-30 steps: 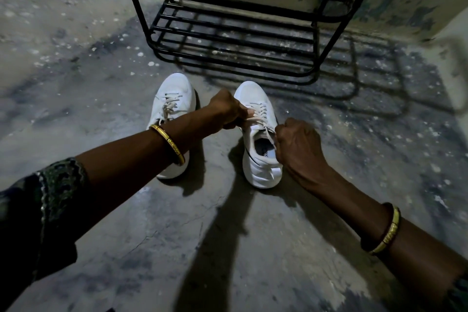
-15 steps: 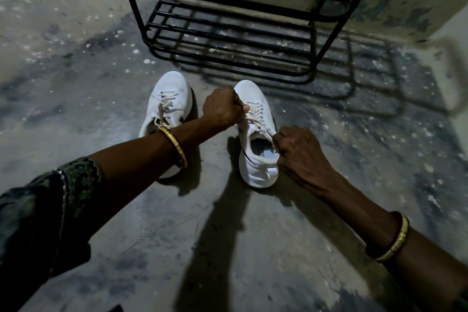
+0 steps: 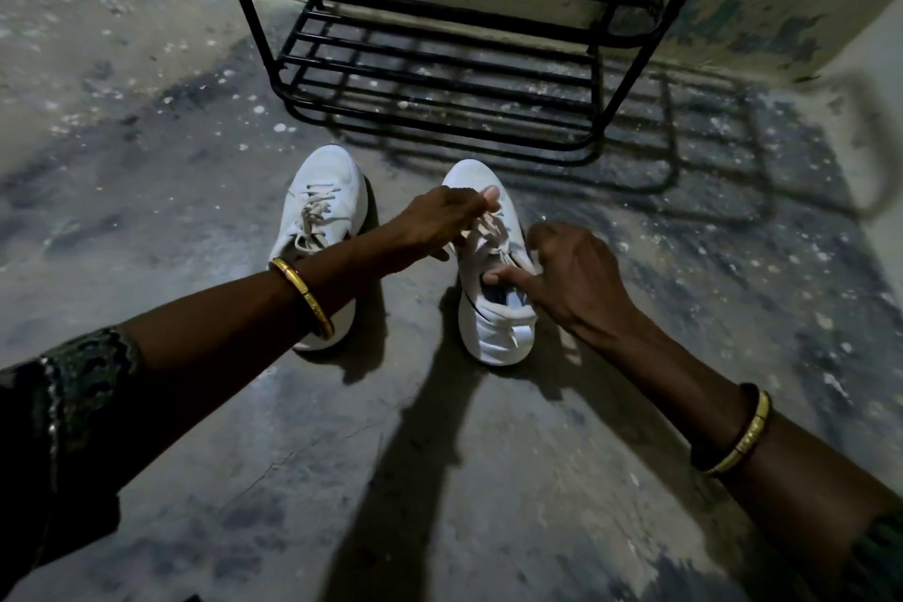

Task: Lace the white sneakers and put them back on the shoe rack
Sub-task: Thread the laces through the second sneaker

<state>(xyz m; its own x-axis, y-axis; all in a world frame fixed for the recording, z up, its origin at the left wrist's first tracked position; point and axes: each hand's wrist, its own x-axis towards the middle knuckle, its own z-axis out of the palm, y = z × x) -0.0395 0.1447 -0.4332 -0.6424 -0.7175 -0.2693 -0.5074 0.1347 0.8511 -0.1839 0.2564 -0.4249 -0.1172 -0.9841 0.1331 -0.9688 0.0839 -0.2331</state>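
Two white sneakers stand side by side on the concrete floor, toes pointing away from me. The left sneaker (image 3: 326, 191) has its laces threaded and lying loose on the tongue; my left forearm crosses over its heel. My left hand (image 3: 442, 218) reaches across to the right sneaker (image 3: 493, 323) and pinches its lace (image 3: 481, 230) above the tongue. My right hand (image 3: 569, 276) rests against the right side of that sneaker, fingers curled at the collar and upper eyelets. Whether it holds a lace end is hard to tell. The black metal shoe rack (image 3: 440, 78) stands just beyond the toes.
A stained wall (image 3: 762, 10) runs behind and to the right of the rack. The rack's lowest shelf of bars (image 3: 430, 112) sits close to the floor. Both wrists wear gold bangles. Speckled grey floor (image 3: 146, 152) stretches to the left.
My left hand has lifted the lace higher over the right sneaker's tongue. My right hand has loosened from a fist at the lace into curled fingers on the collar. The view has shifted slightly.
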